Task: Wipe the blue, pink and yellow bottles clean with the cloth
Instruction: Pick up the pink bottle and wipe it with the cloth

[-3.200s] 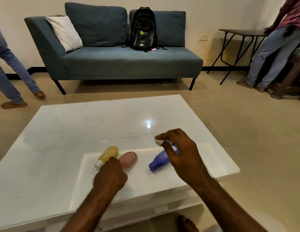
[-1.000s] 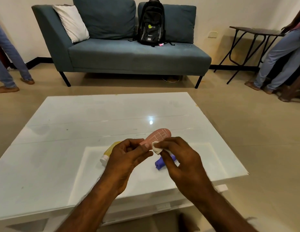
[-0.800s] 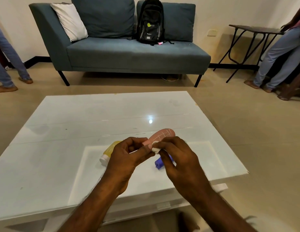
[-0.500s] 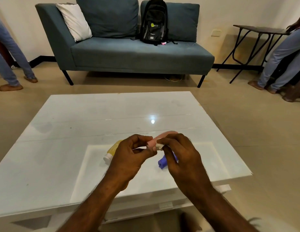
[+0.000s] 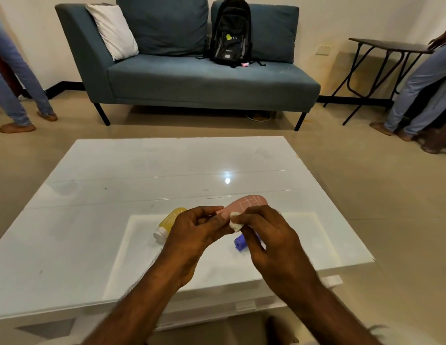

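My left hand (image 5: 194, 235) grips the neck end of the pink bottle (image 5: 247, 204), lifted above the white glass table (image 5: 117, 185) with its rounded end pointing away from me. My right hand (image 5: 264, 235) pinches a small white cloth (image 5: 235, 221) against the bottle's near part. The yellow bottle (image 5: 170, 221) lies on the table to the left of my hands, white cap toward me. Under my right hand lies the blue bottle (image 5: 240, 244); only its cap end shows.
A teal sofa (image 5: 192, 78) with a white pillow (image 5: 112, 31) and a black backpack (image 5: 230, 31) stands beyond the table. A dark folding table (image 5: 381, 58) is at the far right. People's legs stand at the far left (image 5: 15, 78) and far right (image 5: 421, 90).
My left hand picked the pink bottle up from the table. My right hand left the blue bottle and brought the cloth onto the pink one, rubbing it over the last second.
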